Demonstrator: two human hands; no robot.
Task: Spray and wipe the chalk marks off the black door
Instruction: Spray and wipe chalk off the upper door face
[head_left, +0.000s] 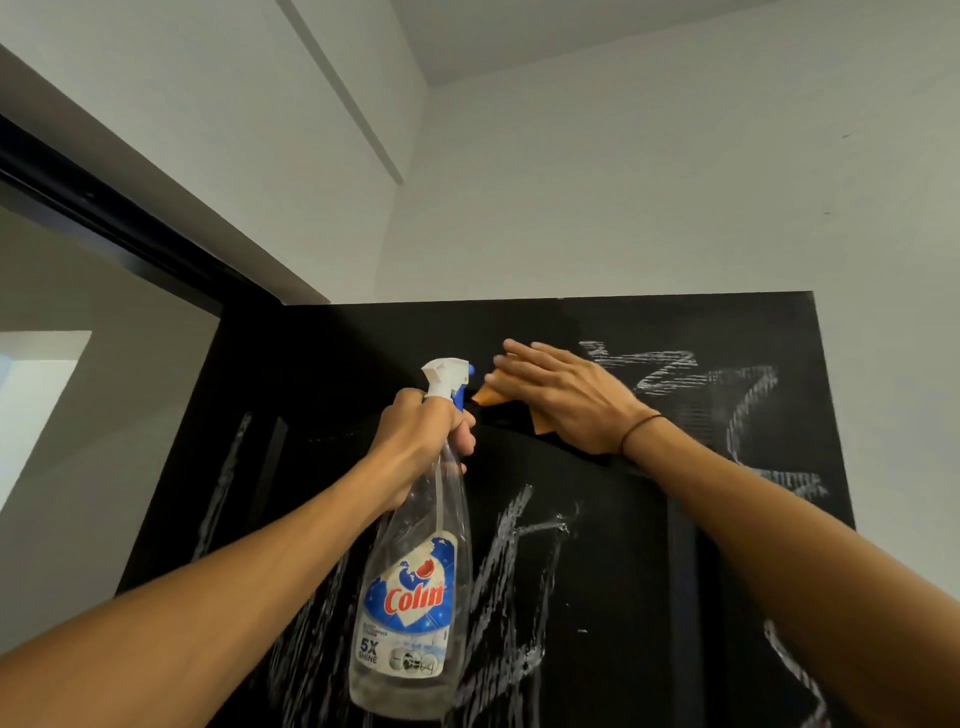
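**Inspector:** Two hands are up at the top of the door (363, 364). The right hand (561, 395), mid-frame, lies flat with fingers straight and together, pressing an orange cloth (491, 396) against the black panel. Only the cloth's edges show from under the palm.

**Assistant:** And the left?

**Inspector:** The left hand (421, 441) is wrapped round the neck of the bottle (415, 597), just left of the cloth, nozzle pointing right toward the cloth hand. A finger sits near the blue trigger; whether it is squeezing, I cannot tell. The bottle looks nearly empty.

**Assistant:** Where do the marks stand?

**Inspector:** The marks (519, 571) remain heavy in the lower centre, with wet streaks running down. More sit at upper right, beside the wrist, and along the lower left and lower right edges. The strip left of the cloth looks clean. In my judgement the wiping is at an early stage.

**Assistant:** Risks from here?

**Inspector:** Several. The nozzle faces the cloth hand at close range, so a squeeze would probably wet the fingers rather than the door. Runs left unwiped may dry into smears. The cloth is small and mostly covered; bare fingertips could drag chalk across the cleaned strip. With so little liquid visible, the bottle may sputter before the lower marks are treated. Reaching overhead also loosens pressure, leaving a grey haze.
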